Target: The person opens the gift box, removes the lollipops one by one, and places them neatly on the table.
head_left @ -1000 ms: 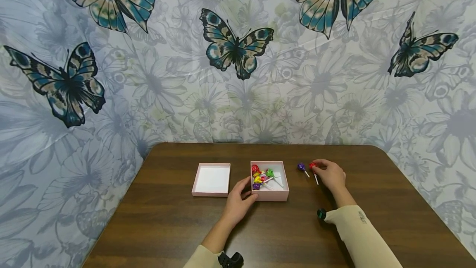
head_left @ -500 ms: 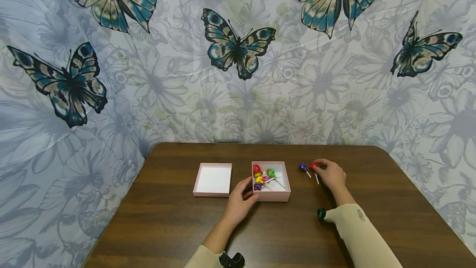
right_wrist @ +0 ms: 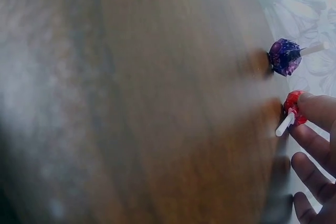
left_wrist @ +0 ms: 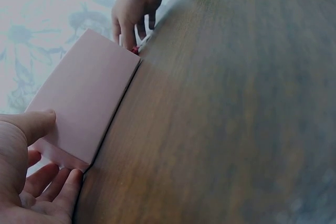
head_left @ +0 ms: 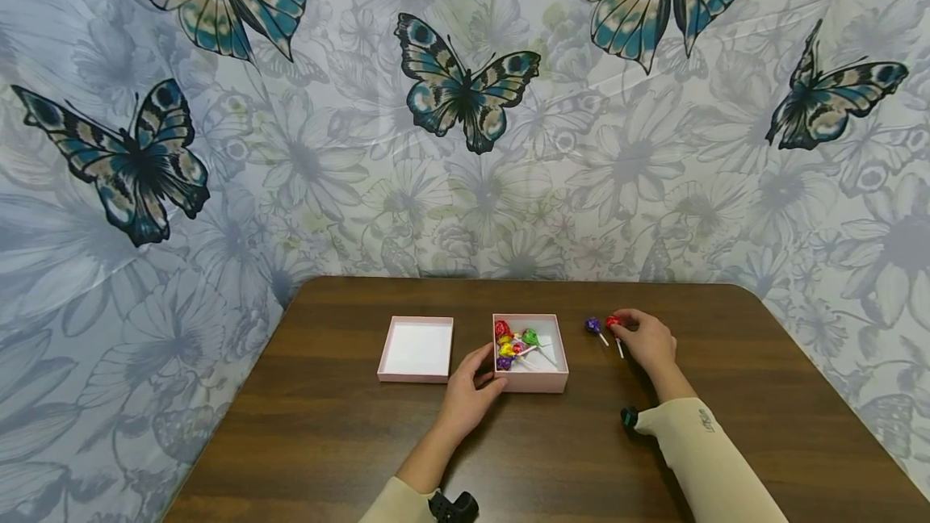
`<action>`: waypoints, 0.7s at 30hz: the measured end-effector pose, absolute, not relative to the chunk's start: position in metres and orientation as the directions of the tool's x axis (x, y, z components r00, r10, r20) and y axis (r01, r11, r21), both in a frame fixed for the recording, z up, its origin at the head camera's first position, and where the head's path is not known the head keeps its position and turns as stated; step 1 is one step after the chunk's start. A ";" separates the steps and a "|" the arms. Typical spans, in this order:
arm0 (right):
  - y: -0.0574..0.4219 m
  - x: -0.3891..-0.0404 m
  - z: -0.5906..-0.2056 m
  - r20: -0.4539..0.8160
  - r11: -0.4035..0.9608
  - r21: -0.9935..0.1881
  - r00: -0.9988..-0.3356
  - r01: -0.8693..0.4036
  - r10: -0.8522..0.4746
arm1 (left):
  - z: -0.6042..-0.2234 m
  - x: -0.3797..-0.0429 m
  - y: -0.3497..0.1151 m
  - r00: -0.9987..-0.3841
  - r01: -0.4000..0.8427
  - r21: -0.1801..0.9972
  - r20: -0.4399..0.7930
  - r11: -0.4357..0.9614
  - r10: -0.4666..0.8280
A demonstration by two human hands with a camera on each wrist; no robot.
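Observation:
An open pink box point(head_left: 534, 382) stands on the table with several wrapped lollipops point(head_left: 512, 348) in red, yellow, green and purple gathered mostly at its left side. My left hand point(head_left: 468, 394) holds the box at its near left corner; the left wrist view shows the thumb point(left_wrist: 42, 123) on the front wall and the other fingers at the side wall. To the right of the box, my right hand point(head_left: 647, 341) pinches a red lollipop point(right_wrist: 295, 107) by its wrapped head between thumb and forefinger, its white stick pointing toward me. Beside it lies a purple lollipop point(head_left: 592, 325).
A shallow pink lid point(head_left: 414, 378) with a white inside lies left of the box. The brown wooden table point(head_left: 552, 466) reaches back to a wall covering point(head_left: 479, 216) with butterflies and flowers.
Both hands keep their holds on the box and the red lollipop. Only the head view has shifted slightly.

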State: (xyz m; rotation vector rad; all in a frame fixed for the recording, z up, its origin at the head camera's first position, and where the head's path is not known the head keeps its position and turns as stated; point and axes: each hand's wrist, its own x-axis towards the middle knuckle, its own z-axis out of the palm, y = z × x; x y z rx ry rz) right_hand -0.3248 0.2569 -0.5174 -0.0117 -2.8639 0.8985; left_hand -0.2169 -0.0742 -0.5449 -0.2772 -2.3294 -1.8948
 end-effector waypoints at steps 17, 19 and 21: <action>0.258 -0.324 -0.521 0.186 0.826 -0.559 -0.982 -0.074 0.038 | -0.544 -0.217 -0.074 -0.974 0.225 0.952 0.217 0.207 0.058; 0.258 -0.324 -0.521 0.199 0.824 -0.560 -0.980 -0.088 0.031 | -0.542 -0.216 -0.074 -0.974 0.228 0.953 0.220 0.198 0.058; 0.259 -0.323 -0.521 0.213 0.823 -0.558 -0.977 -0.100 0.025 | -0.541 -0.215 -0.074 -0.975 0.223 0.958 0.217 0.182 0.053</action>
